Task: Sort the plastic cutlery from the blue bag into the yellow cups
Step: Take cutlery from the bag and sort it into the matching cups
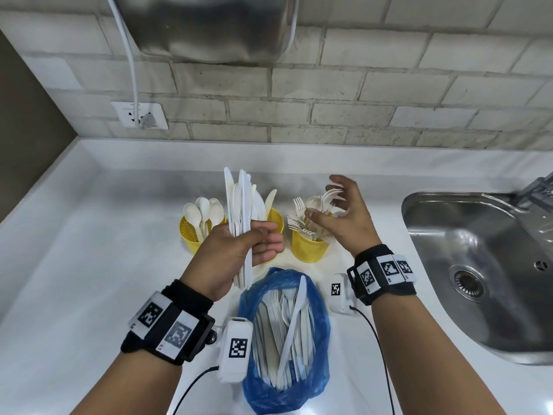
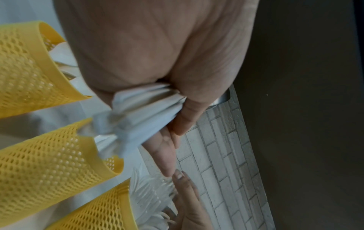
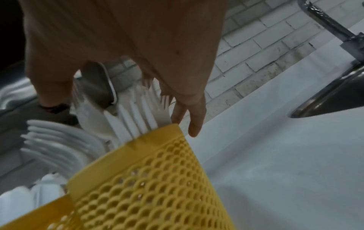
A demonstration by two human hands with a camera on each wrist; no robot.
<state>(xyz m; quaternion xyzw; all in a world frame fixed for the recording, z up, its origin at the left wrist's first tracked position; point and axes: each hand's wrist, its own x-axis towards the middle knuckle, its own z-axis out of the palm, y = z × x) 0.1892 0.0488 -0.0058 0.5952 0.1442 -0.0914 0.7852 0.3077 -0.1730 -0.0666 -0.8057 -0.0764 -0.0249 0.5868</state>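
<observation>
My left hand (image 1: 263,238) grips a bundle of white plastic knives (image 1: 239,211), blades up, in front of the middle yellow cup (image 1: 276,220), which holds more knives. In the left wrist view my fingers (image 2: 183,118) curl round the knife handles (image 2: 138,112). My right hand (image 1: 326,202) is spread and relaxed over the forks (image 1: 302,226) in the right yellow cup (image 1: 308,248), holding nothing; the right wrist view shows fork handles (image 3: 135,119) above that cup's rim (image 3: 157,179). The left yellow cup (image 1: 191,233) holds spoons. The blue bag (image 1: 317,333) lies open near me with more cutlery inside.
A steel sink (image 1: 449,235) with a faucet (image 1: 538,187) takes up the right of the white counter (image 1: 89,250). A brick wall stands behind, with a socket (image 1: 140,115) and a metal appliance (image 1: 203,25) overhead. Wrist camera cables trail near the bag.
</observation>
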